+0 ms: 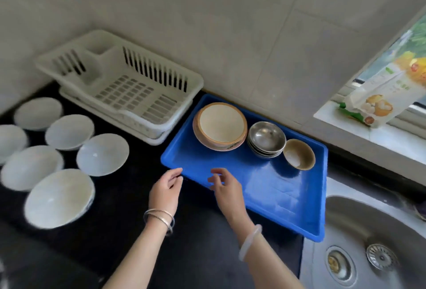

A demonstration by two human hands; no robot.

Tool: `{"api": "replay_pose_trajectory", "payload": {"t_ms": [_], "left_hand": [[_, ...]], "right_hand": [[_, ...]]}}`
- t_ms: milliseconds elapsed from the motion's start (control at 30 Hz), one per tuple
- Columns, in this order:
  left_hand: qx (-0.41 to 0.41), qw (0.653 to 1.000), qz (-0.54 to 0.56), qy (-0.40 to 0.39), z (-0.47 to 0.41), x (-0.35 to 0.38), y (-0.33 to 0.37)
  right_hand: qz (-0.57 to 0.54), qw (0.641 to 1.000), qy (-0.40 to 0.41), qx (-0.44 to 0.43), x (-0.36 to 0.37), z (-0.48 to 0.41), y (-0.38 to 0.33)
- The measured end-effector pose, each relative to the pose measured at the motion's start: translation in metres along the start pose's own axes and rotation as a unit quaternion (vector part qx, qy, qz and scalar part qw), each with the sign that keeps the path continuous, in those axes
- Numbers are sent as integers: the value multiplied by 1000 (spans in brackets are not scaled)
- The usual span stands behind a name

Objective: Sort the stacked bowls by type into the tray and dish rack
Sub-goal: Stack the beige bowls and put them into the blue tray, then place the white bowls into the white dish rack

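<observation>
Both forearms are bare, with no sleeve showing anywhere up to the lower edge of the view. The left hand [166, 187] has two thin silver-coloured bangles [161, 218] at the wrist, loose metal rings that lie close together and cross one another slightly. The right hand [224, 187] has a single thicker bangle [250, 241] at the wrist, smooth, rounded and pale, a milky translucent white; no rings can be made out on the fingers of either hand.
</observation>
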State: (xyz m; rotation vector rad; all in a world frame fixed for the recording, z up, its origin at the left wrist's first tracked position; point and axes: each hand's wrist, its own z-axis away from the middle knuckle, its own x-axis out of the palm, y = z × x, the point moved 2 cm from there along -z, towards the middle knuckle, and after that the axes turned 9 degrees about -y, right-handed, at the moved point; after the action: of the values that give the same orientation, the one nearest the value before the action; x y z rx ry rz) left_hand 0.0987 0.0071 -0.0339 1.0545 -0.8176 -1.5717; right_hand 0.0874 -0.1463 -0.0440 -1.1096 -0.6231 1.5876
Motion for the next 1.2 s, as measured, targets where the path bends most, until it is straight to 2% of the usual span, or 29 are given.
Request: {"api": "replay_pose_trajectory", "payload": {"t_ms": [133, 267, 400, 467, 567, 700, 833, 933, 1000, 1200], "left_hand": [[-20, 985, 12, 173, 15, -74, -28], [-48, 942, -50, 329, 27, -140, -53], [-117, 902, -17, 415, 34, -178, -81], [-133, 906, 28, 402, 33, -189, -96], [-136, 909, 164, 358, 29, -195, -109], [-108, 908, 215, 342, 30, -196, -116], [-103, 902, 259, 329, 30, -201, -122], [-95, 893, 308, 314, 29, -204, -127], [-93, 887, 335, 304, 29, -205, -130], [-86, 871, 384, 295, 28, -213, -132]], "right_hand": [[45, 994, -98, -14, 82, -15, -25], [81, 982, -166, 27, 148, -47, -50], [59, 977, -187, 84, 193, -74, -71], [34, 976, -191, 99, 207, -83, -76], [-28, 973, -194, 122, 219, -90, -77], [-89, 977, -158, 116, 224, -91, -77], [-74, 989, -108, 65, 210, -82, -87], [-79, 990, -112, 19, 195, -68, -103], [-40, 992, -122, 1, 191, -56, -113], [65, 983, -170, 30, 218, -21, -125]]}}
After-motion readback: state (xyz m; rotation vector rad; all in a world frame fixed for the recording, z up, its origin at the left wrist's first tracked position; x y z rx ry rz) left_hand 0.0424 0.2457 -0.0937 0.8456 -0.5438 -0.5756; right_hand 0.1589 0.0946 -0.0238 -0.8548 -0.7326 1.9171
